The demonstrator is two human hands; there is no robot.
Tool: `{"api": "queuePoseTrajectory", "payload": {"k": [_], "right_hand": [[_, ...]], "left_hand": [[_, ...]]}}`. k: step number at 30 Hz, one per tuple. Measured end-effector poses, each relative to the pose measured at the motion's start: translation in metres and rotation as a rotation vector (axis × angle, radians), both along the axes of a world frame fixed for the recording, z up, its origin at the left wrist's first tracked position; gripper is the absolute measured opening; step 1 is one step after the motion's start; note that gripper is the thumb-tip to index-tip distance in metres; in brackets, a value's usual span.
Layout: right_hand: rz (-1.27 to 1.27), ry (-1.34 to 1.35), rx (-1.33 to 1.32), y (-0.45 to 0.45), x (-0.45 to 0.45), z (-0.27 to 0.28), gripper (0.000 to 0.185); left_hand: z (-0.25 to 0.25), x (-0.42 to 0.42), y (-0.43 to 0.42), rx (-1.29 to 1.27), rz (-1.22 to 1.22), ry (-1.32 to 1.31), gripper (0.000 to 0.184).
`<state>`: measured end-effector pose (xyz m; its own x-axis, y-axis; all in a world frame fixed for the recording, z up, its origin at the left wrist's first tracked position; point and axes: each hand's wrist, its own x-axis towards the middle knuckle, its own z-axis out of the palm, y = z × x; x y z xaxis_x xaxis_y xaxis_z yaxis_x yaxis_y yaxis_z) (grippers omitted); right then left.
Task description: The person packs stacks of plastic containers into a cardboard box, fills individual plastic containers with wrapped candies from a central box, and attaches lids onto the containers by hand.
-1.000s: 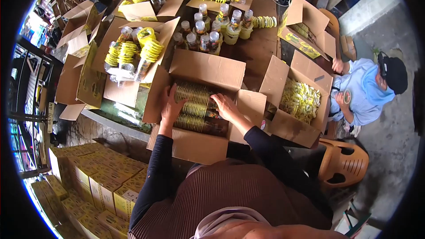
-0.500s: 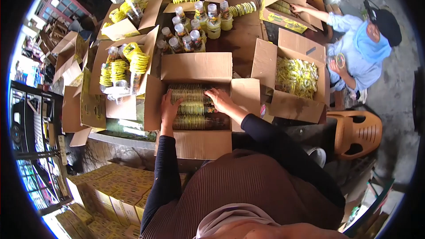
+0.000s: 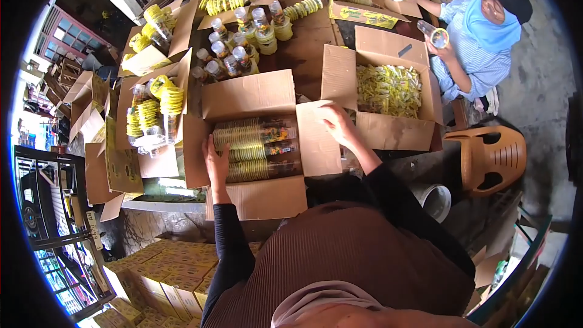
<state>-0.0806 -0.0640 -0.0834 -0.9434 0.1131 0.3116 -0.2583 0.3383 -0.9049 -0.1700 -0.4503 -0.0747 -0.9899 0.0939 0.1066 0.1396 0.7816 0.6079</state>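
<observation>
An open cardboard box [image 3: 255, 199] is in front of me. Inside, rows of nested clear plastic cups with yellow rims [image 3: 248, 171] lie on their sides, with colourful print showing toward the right. My left hand [image 3: 216, 163] is at the box's left inner side, fingers stretched out against the left ends of the rows; it grips nothing that I can see. Over the right flap [image 3: 319, 146] is my right hand [image 3: 340, 124], empty, with its fingers apart. Whether it touches the flap I cannot tell.
Several upright cup stacks [image 3: 240, 54] stand behind the box. A box of small yellow packets [image 3: 388, 91] is at right, another box with yellow-rimmed cups [image 3: 146, 112] at left. A co-worker [image 3: 480, 42] holds a cup and a roll of tape beside an orange chair [image 3: 486, 158].
My right hand has left the cup rows and moved right, over the flap. My left hand stays at the rows' left end. The co-worker's hand has lifted a tape roll. The view has shifted.
</observation>
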Motion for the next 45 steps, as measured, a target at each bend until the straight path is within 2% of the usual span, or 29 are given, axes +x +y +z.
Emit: {"api": "queuePoseTrajectory", "payload": {"k": [2,6,10,15,18,22,25,32,35,37,40,42,45], "right_hand": [[-0.177,-0.028,0.354,0.018,0.027,0.029,0.033],[-0.276,-0.024,0.354,0.056,0.069,0.018,0.031],[-0.301,-0.071,0.376,0.097,0.106,0.028,0.027],[-0.487,-0.144,0.339,0.161,0.147,0.036,0.024],[-0.579,-0.153,0.423,0.206,0.179,0.034,0.025],[-0.686,-0.207,0.411,0.255,0.222,0.025,0.026],[-0.730,-0.215,0.359,0.285,0.250,0.012,0.027],[-0.694,-0.220,0.394,0.332,0.282,-0.006,0.024],[-0.599,-0.284,0.328,0.337,0.284,0.002,0.024],[-0.500,-0.366,0.289,0.340,0.286,0.001,0.025],[-0.443,-0.416,0.271,0.341,0.292,-0.006,0.027],[-0.370,-0.425,0.305,0.344,0.299,-0.012,0.027],[-0.401,-0.458,0.324,0.348,0.313,-0.026,0.027]], "left_hand": [[0.008,0.007,0.008,-0.047,0.031,0.106,0.065],[0.021,0.018,0.040,0.029,-0.029,0.278,0.066],[0.035,0.040,0.099,0.044,-0.084,0.250,0.066],[0.050,0.070,0.187,0.096,-0.236,0.210,0.068],[0.048,0.083,0.233,0.012,-0.379,0.245,0.064],[0.048,0.108,0.295,0.045,-0.502,0.139,0.055],[0.040,0.121,0.339,-0.022,-0.598,0.138,0.048],[0.003,0.120,0.415,-0.074,-0.641,0.137,0.041],[-0.006,0.105,0.447,-0.081,-0.647,0.180,0.028],[-0.032,0.086,0.464,-0.124,-0.677,0.238,0.029],[-0.044,0.075,0.484,-0.282,-0.589,0.128,0.033],[-0.046,0.073,0.488,-0.402,-0.571,0.054,0.024],[-0.050,0.067,0.494,-0.480,-0.540,-0.078,0.022]]}}
